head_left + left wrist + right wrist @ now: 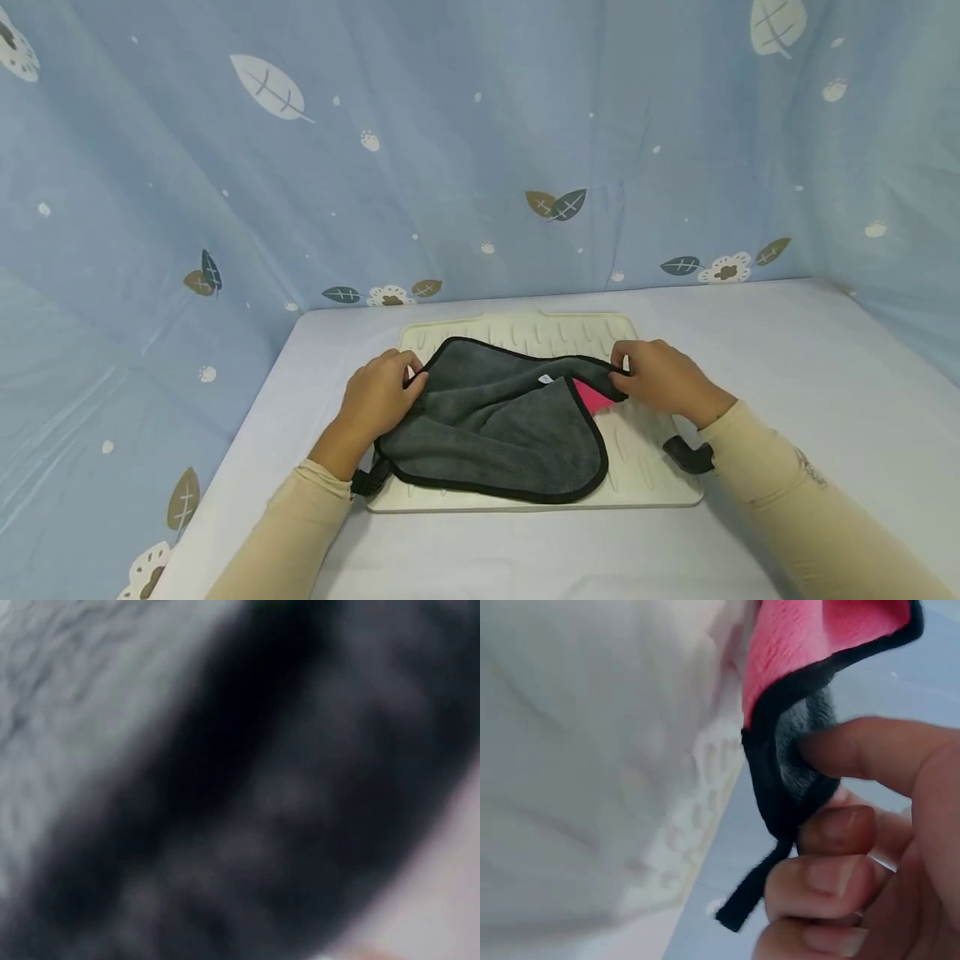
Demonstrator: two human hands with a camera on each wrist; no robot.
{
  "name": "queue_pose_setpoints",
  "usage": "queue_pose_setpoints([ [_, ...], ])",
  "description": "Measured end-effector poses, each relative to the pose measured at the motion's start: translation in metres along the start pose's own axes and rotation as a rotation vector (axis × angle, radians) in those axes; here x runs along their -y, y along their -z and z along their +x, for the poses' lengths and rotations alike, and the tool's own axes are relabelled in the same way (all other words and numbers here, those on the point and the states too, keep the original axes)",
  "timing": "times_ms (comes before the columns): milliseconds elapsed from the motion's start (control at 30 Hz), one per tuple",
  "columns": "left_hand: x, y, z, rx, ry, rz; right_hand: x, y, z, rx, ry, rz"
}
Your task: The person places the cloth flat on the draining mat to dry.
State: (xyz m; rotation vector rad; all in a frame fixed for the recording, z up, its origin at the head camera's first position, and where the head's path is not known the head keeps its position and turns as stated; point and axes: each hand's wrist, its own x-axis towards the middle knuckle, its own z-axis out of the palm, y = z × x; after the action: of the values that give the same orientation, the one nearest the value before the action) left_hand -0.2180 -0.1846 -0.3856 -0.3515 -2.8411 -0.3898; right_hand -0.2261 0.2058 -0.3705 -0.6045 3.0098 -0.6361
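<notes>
A grey cleaning cloth (480, 417) with black edging and a pink reverse lies partly folded over a cream ribbed mat (637, 467). At its left edge my left hand (378, 392) pinches the black border between thumb and fingers. The right hand (663, 379) pinches the cloth's right corner, with a patch of pink showing beside it. Close up in the right wrist view, thumb and fingers grip the corner, and a short black loop (754, 889) hangs from it. Blurred grey cloth and black edging fill the left wrist view, where the left fingers are hidden.
The mat sits on a table covered with a white sheet (787, 358). Behind it and on the left hangs a blue curtain (450, 150) with leaf prints. Black wrist-camera mounts (688, 456) stand out from beneath both wrists.
</notes>
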Motion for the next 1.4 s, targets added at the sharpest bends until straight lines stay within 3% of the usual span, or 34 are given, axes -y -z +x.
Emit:
queue_pose_setpoints([
  [300, 0.005, 0.006, 0.002, -0.001, 0.096, -0.021, 0.007, 0.022, 0.037, -0.084, -0.015, -0.018],
  [533, 0.006, 0.008, 0.005, -0.014, 0.162, -0.064, 0.010, 0.022, 0.061, -0.145, -0.011, -0.035],
  [867, 0.007, 0.008, 0.004, -0.046, 0.198, -0.070, 0.017, 0.019, 0.085, -0.204, -0.032, -0.043],
  [1000, 0.006, 0.007, 0.004, -0.035, 0.201, -0.072, 0.016, 0.016, 0.091, -0.181, -0.036, -0.053],
  [1133, 0.005, 0.007, 0.005, 0.007, 0.216, -0.074, 0.016, 0.012, 0.094, -0.094, -0.045, -0.053],
  [1267, 0.003, 0.004, 0.007, 0.072, 0.236, -0.070, 0.016, 0.006, 0.090, -0.007, -0.052, -0.073],
  [1400, 0.002, 0.003, 0.008, 0.110, 0.244, -0.059, 0.017, 0.002, 0.078, 0.025, -0.053, -0.105],
])
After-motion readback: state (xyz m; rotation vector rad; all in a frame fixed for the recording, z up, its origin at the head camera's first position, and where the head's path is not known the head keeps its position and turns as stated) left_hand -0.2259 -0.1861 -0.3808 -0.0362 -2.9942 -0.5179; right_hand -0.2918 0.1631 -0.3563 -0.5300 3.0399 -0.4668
